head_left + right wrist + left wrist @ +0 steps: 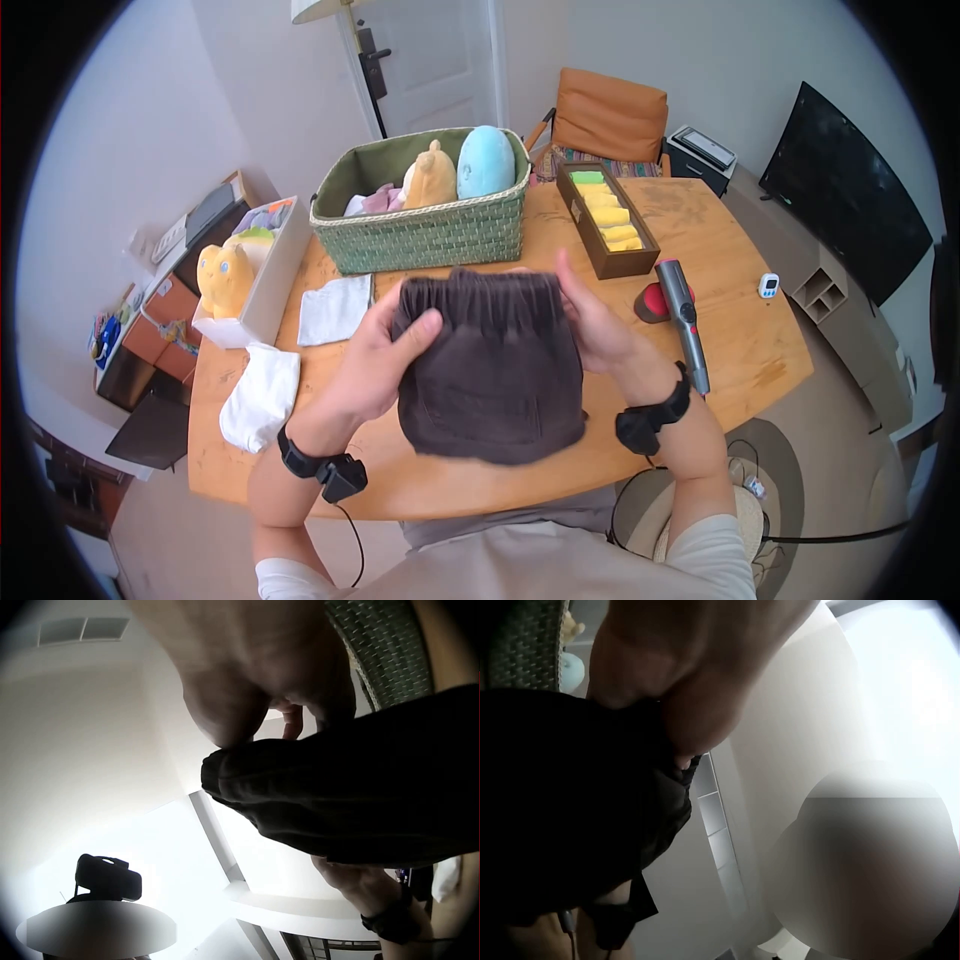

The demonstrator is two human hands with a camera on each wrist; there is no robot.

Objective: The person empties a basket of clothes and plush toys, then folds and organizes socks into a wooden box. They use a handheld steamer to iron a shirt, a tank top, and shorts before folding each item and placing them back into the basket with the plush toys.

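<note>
A dark brown garment with a gathered elastic waistband (490, 380) hangs above the table's front part, held up in both hands. The left hand (385, 355) grips its upper left side, thumb across the front and fingers behind. At the upper right side, the right hand (600, 325) holds the garment with its thumb raised and its other fingers hidden behind the cloth. In the left wrist view the left hand (682, 675) pinches the dark cloth (570, 802); the right wrist view shows the right hand (262, 667) at the edge of the dark cloth (337, 787).
Behind the garment stands a green woven basket (420, 238) with plush toys. At left are a white box (285, 240), a folded grey cloth (335, 310) and a white cloth (260, 395). At right are a brown box (625, 262), a hair styling tool (684, 320) and a small timer (768, 286).
</note>
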